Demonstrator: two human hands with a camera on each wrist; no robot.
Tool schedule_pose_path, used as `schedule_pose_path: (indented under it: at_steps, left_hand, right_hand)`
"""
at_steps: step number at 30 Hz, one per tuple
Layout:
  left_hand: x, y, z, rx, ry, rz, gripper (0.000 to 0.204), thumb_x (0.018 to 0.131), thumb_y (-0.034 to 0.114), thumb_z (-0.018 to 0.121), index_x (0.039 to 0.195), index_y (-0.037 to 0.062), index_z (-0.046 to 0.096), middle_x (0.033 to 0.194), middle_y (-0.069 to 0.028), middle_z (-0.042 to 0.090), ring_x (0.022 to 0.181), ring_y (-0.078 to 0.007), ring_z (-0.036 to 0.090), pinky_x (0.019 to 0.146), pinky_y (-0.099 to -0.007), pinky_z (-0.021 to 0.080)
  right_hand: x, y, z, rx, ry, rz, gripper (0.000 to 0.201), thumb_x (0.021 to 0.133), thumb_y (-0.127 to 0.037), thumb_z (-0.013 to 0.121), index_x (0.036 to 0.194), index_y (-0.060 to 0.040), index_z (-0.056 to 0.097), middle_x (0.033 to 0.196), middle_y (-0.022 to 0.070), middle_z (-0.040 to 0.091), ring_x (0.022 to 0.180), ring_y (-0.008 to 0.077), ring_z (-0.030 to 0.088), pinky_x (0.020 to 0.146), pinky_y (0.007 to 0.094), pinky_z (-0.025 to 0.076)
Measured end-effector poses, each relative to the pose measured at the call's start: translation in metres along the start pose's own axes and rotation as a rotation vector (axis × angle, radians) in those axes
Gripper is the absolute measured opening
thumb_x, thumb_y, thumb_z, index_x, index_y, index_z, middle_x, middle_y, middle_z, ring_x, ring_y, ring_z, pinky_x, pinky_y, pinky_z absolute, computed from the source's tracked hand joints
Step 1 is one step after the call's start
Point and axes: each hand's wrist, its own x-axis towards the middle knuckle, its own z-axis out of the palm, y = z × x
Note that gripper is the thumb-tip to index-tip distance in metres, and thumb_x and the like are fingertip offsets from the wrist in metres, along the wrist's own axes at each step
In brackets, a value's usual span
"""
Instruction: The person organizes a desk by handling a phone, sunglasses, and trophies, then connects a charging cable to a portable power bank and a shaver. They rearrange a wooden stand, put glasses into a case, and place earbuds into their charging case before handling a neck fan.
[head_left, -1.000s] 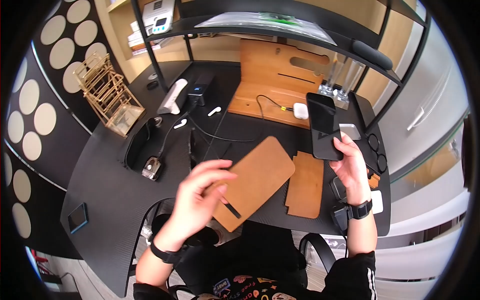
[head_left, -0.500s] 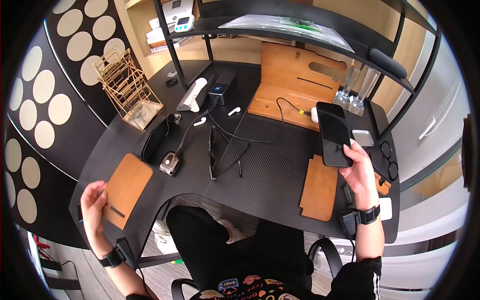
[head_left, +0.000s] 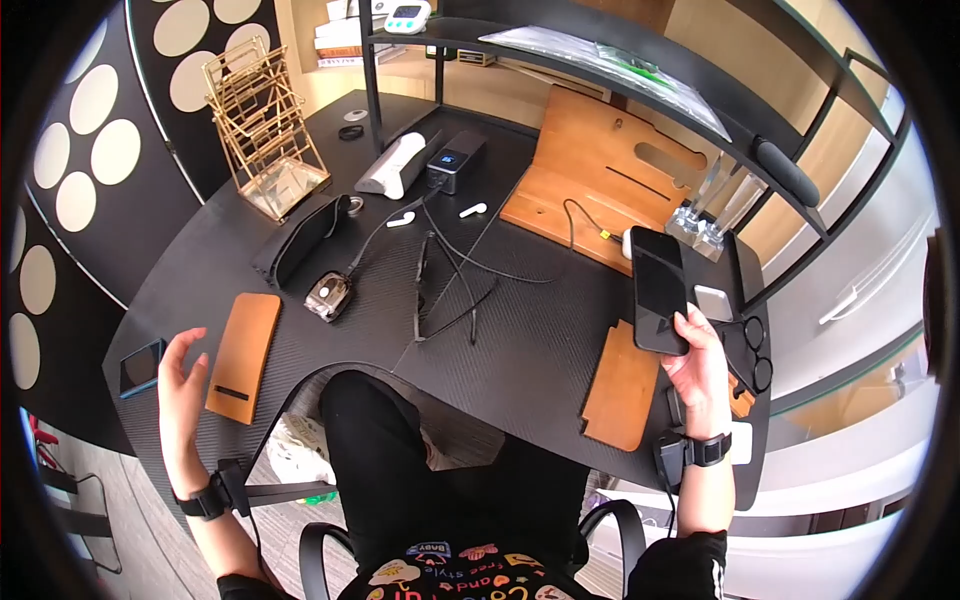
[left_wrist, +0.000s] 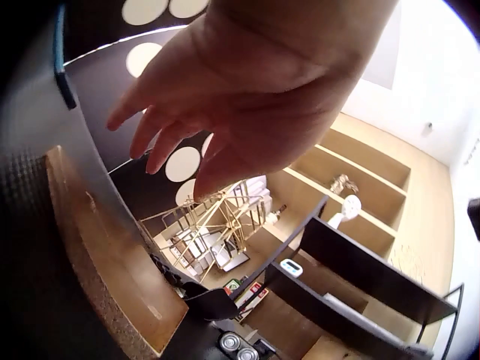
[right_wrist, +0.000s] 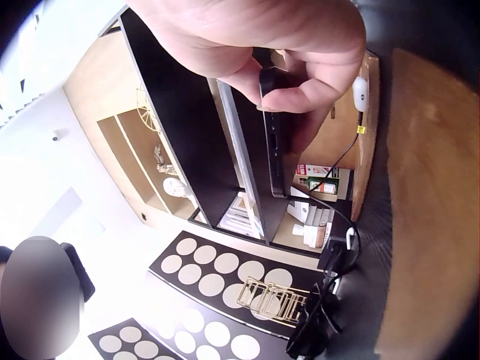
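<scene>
My right hand [head_left: 699, 372] holds a black smartphone [head_left: 660, 290] above the right side of the desk, thumb on its near edge. The right wrist view shows the phone [right_wrist: 274, 161] edge-on, pinched between thumb and fingers. On the left, my left hand [head_left: 181, 405] hovers with nothing in it, fingers loosely bent. Beside it, a brown wooden panel [head_left: 246, 345] with a dark slot lies flat on the desk; the left wrist view shows its edge [left_wrist: 112, 270] below the hand [left_wrist: 255, 90]. A second, notched wooden panel [head_left: 622, 390] lies under the phone side.
A slotted wooden stand [head_left: 570, 215] is at the back. Sunglasses [head_left: 420, 290], cables, a black case [head_left: 305, 240], earbuds [head_left: 473, 210], a power bank [head_left: 457, 165] and a transparent device [head_left: 328, 296] lie mid-desk. Another phone [head_left: 143, 368] is at far left, round glasses [head_left: 757, 355] at right.
My left hand carried the slotted wooden panel from the middle to the left side of the desk, laid it down and let go. My right hand keeps hold of the smartphone.
</scene>
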Motion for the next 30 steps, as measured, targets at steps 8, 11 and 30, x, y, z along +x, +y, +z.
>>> schedule_pose_path:
  at_steps: [8, 11, 30]
  left_hand:
    - [-0.03, 0.131, 0.086, -0.598, -0.59, 0.293, 0.059, 0.083, 0.0, 0.058, 0.138, 0.0073, 0.038, 0.13, -0.0131, 0.05, 0.125, -0.0234, 0.045, 0.108, -0.0379, 0.03]
    - [-0.037, 0.179, 0.143, -0.857, -1.041, 0.142, 0.076, 0.086, 0.004, 0.059, 0.148, 0.0095, 0.016, 0.132, -0.0141, 0.048, 0.124, -0.0226, 0.046, 0.105, -0.0375, 0.035]
    - [-0.039, 0.22, 0.348, -1.019, -1.471, -0.368, 0.022, 0.096, 0.029, 0.053, 0.101, 0.0082, 0.051, 0.094, -0.0102, 0.063, 0.087, -0.0189, 0.065, 0.081, -0.0331, 0.053]
  right_hand:
    - [0.002, 0.007, -0.004, 0.016, 0.004, 0.042, 0.019, 0.089, -0.005, 0.056, 0.107, -0.0082, 0.059, 0.095, 0.0033, 0.067, 0.072, 0.0101, 0.064, 0.048, 0.0201, 0.043]
    - [-0.004, 0.003, 0.009, 0.084, 0.049, 0.037, 0.02, 0.089, -0.002, 0.054, 0.108, -0.0079, 0.059, 0.097, 0.0046, 0.067, 0.079, 0.0136, 0.067, 0.056, 0.0243, 0.053]
    - [-0.016, -0.004, 0.009, -0.017, -0.003, 0.164, 0.027, 0.09, -0.007, 0.055, 0.117, -0.0045, 0.054, 0.087, -0.0018, 0.061, 0.055, 0.0005, 0.046, 0.046, 0.0145, 0.034]
